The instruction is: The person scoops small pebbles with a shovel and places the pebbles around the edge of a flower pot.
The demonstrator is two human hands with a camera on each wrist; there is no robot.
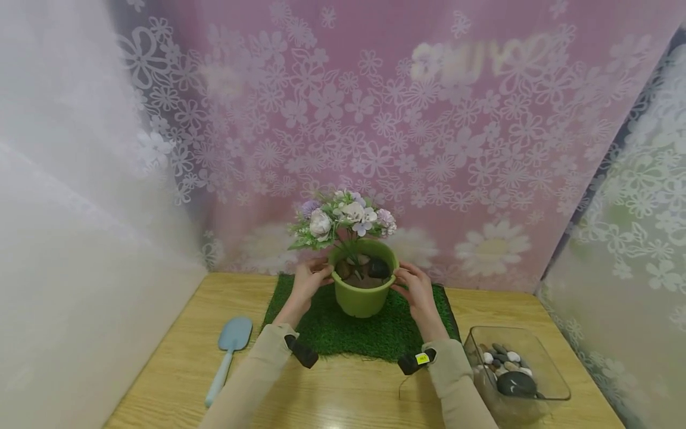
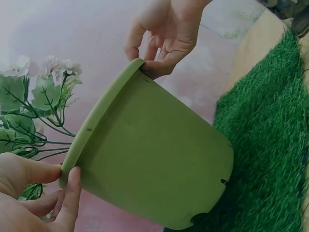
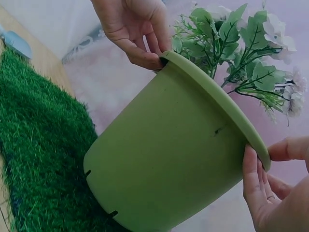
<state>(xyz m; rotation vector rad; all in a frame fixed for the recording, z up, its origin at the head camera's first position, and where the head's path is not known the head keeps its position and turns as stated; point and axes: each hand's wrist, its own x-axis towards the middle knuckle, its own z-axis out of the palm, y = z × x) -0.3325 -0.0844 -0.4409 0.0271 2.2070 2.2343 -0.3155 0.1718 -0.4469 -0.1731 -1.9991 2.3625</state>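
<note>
I see both hands pinching the green pot by its rim; left hand at 9 o'clock, right hand at 3; pot stands upright on the turf mat, at 12 o'clock on the table; flowers rise from it, dark stone inside at 3; from pot, blue trowel lies at 8, clear bin of stones at 4

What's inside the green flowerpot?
The flowerpot has flower stems, a black stone, lighter stones and a brown surface inside. What's under that surface is covered and can't be seen.
</note>
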